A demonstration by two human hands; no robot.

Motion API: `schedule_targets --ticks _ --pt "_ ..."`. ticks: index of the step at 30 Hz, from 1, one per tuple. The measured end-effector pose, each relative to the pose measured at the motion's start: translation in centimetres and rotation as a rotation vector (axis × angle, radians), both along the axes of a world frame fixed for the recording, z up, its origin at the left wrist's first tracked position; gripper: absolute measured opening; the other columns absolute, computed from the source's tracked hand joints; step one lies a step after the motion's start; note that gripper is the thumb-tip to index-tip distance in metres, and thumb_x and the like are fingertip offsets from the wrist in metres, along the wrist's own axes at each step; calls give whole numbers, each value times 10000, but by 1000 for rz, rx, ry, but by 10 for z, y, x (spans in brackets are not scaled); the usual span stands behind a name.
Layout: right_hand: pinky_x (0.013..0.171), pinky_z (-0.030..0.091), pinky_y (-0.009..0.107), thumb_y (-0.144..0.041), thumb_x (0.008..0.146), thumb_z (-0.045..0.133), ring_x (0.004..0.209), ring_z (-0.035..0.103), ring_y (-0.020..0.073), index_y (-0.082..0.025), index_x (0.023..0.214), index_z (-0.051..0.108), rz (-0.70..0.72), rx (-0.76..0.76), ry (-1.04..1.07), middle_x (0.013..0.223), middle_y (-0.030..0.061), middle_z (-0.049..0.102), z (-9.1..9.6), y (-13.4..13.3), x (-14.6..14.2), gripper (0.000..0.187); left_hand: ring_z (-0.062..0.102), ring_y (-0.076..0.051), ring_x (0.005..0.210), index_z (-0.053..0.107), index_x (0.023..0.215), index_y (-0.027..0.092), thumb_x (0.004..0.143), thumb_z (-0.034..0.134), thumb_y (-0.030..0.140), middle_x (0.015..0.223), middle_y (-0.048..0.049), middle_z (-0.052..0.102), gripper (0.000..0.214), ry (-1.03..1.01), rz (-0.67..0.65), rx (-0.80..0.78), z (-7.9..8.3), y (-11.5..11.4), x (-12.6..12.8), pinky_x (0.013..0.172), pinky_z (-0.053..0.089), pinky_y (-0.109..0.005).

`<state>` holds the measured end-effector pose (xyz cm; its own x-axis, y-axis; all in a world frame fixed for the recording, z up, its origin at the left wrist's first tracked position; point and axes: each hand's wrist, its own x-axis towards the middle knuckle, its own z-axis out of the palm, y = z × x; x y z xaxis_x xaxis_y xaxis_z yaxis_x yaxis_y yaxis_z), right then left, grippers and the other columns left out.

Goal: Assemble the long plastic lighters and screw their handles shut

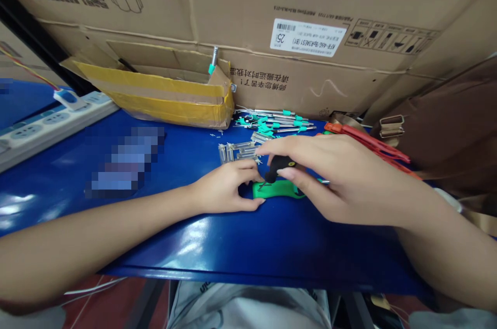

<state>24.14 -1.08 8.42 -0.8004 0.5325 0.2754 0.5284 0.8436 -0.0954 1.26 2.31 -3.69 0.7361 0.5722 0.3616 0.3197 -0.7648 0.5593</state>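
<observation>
My left hand (233,186) is closed with thumb and fingers around the left end of a bright green plastic piece (281,190), which lies on the blue table. My right hand (334,173) pinches a short black tool (280,167) with a yellow dot on its side. Its thin dark metal tip points down at the green piece, near my left fingertips. Whether the tip touches cannot be told. A slim metal end shows at the green piece's right, partly hidden by my right hand. Just beyond my hands lie several small clear rectangular parts (244,152).
A pile of metal rods with teal-green parts (287,120) lies behind my hands. Red-orange plastic strips (368,142) are at right. An opened carton with yellow tape (163,98) stands at back left, near a power strip (58,117) and a blurred-out flat object (126,160). Large cardboard closes off the back.
</observation>
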Motion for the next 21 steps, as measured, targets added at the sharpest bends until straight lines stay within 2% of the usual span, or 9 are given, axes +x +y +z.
schedule_targets --ticks 3,7,9,10,13,15,16,19,21 --pt "667 446 314 -369 1031 489 814 708 217 -215 1135 652 -84 108 -50 1009 35 774 -1 4 0 248 641 -194 868 700 1014 145 832 760 305 930 -48 647 250 16 0 16 1 0 0 791 534 -301" --pt "572 357 306 -587 1020 453 607 632 205 -207 992 668 -153 234 -70 709 14 708 -4 7 -1 438 632 -193 871 700 1000 161 836 751 311 921 -40 633 228 36 13 -3 2 -1 0 800 530 -310" --pt "582 367 312 -541 1042 425 620 631 207 -200 959 661 -148 220 -66 719 23 703 -3 6 -1 424 635 -196 877 699 1003 159 836 751 309 919 -41 634 230 35 10 -11 2 -1 0 809 532 -315" --pt "607 392 317 -478 1058 406 667 649 210 -194 988 656 -127 179 -53 788 37 724 -1 5 -1 385 636 -196 875 697 998 156 837 753 310 917 -42 636 230 30 9 -14 2 -1 0 807 532 -315" --pt "743 470 309 -286 1061 378 897 690 196 -181 1177 601 9 -35 17 1102 77 736 2 2 0 272 639 -195 887 692 986 161 836 757 314 935 -43 650 224 14 7 -21 0 0 0 812 532 -311" --pt "767 480 290 -288 1053 423 932 689 181 -190 1177 598 79 -114 45 1126 65 733 1 1 -1 235 641 -196 884 693 967 167 831 755 308 924 -37 650 205 7 5 -15 -1 0 0 807 530 -309" --pt "735 475 288 -335 1050 458 882 690 182 -193 1122 618 71 -92 42 1055 52 744 -1 1 -2 226 643 -198 882 694 963 169 832 751 306 916 -36 650 199 6 3 -12 -1 0 0 806 529 -311" --pt "619 429 307 -485 1026 506 673 655 193 -190 953 657 -53 112 20 798 27 731 -7 1 -5 339 645 -204 882 697 956 173 837 744 311 916 -39 650 189 15 2 -9 -2 1 0 801 529 -319" --pt "636 442 324 -459 1048 451 700 670 210 -169 1014 664 -79 165 35 870 58 755 -7 0 -6 361 646 -206 898 698 980 175 835 750 311 943 -44 657 206 13 4 -16 -2 1 0 814 533 -322"
